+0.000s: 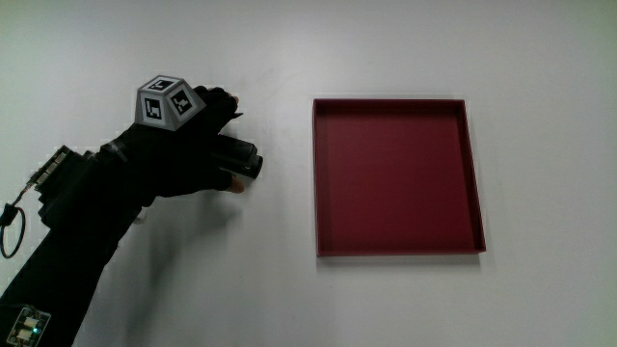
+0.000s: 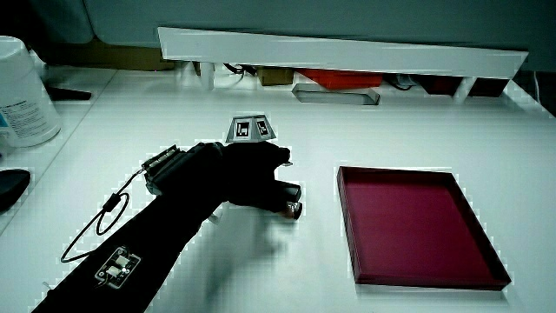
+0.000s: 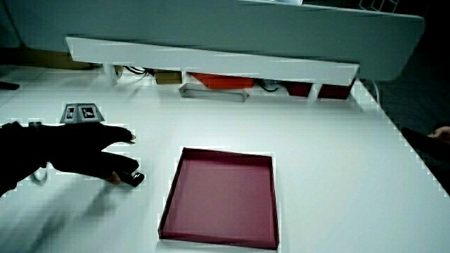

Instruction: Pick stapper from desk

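Observation:
The hand [image 1: 204,159], in a black glove with a patterned cube [image 1: 166,100] on its back, is curled around a small black stapler [image 1: 243,161] on the white table, beside the red tray [image 1: 395,178]. Only the stapler's end toward the tray pokes out from the fingers. In both side views the hand [image 2: 248,174] [image 3: 81,151] covers most of the stapler [image 2: 288,196] [image 3: 132,177], which sits at or just above the tabletop. I cannot tell whether it touches the surface. The red tray [image 2: 417,226] [image 3: 221,197] holds nothing.
A low white partition [image 2: 347,48] [image 3: 211,60] runs along the table, farther from the person than the tray. A white container [image 2: 22,91] and a dark object [image 2: 9,187] stand at the table's edge near the forearm. A thin cable [image 2: 95,226] trails from the forearm.

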`<control>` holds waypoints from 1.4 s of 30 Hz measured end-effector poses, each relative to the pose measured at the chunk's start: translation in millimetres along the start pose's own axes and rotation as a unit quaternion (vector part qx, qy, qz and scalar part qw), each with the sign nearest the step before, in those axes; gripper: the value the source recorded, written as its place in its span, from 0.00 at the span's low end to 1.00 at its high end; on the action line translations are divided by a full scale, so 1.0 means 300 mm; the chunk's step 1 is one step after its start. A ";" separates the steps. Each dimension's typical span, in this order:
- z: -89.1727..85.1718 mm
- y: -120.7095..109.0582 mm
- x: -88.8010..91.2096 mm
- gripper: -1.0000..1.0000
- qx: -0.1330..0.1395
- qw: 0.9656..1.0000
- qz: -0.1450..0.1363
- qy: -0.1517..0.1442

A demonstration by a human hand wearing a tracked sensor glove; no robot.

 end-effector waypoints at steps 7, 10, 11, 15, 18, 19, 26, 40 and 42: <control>-0.007 0.007 -0.007 0.50 0.010 1.000 -0.001 0.003; 0.003 0.003 -0.005 0.60 0.032 0.999 -0.014 0.006; 0.004 0.002 -0.005 0.63 0.036 0.999 -0.015 0.007; 0.012 0.000 -0.005 0.77 0.047 0.999 -0.021 0.009; 0.014 0.001 -0.005 0.87 0.048 0.999 -0.019 0.006; 0.012 0.004 -0.006 0.90 0.047 0.999 -0.020 0.004; 0.016 0.003 -0.001 1.00 0.045 0.999 -0.021 0.009; 0.108 -0.059 0.092 1.00 0.088 0.994 -0.060 -0.026; 0.122 -0.059 0.125 1.00 0.079 0.994 -0.055 -0.045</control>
